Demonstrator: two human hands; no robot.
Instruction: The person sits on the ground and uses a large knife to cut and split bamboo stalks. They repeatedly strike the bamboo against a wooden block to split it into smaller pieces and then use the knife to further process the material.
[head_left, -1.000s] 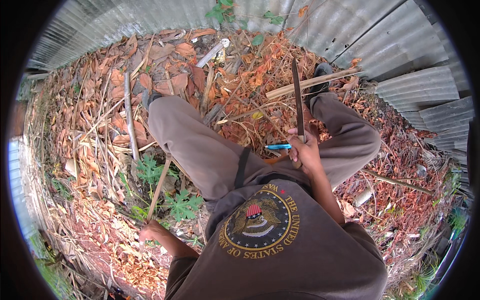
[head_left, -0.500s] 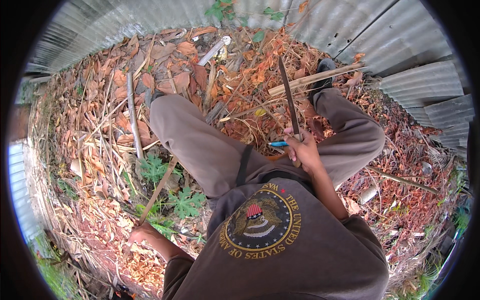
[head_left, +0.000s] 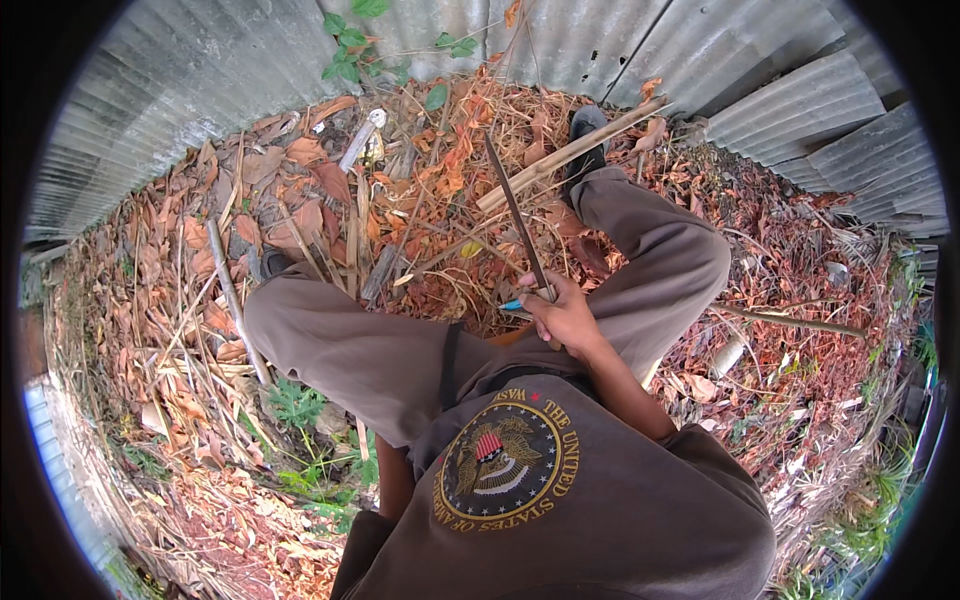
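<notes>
My right hand point(head_left: 563, 318) is closed round the base of a machete point(head_left: 516, 215), whose long, narrow dark blade points up and away over the leaf litter. A thin blue pen-like object point(head_left: 513, 305) sticks out to the left from the same fist. Low on the left, my left forearm point(head_left: 395, 480) runs up and passes under my bent left leg, so that hand is hidden. A pale wooden strip point(head_left: 362, 438) shows beside that leg, near green leaves.
Corrugated metal sheets point(head_left: 250, 85) wall off the far side and the right. A split pole point(head_left: 570, 155) lies by my right shoe point(head_left: 587, 125). On the left, a grey stick point(head_left: 235, 295) rests on dry leaves; another stick point(head_left: 790, 320) lies at right.
My left hand, which held the wooden strip out at the lower left, has moved in to the right and out of sight under my leg. The view has shifted.
</notes>
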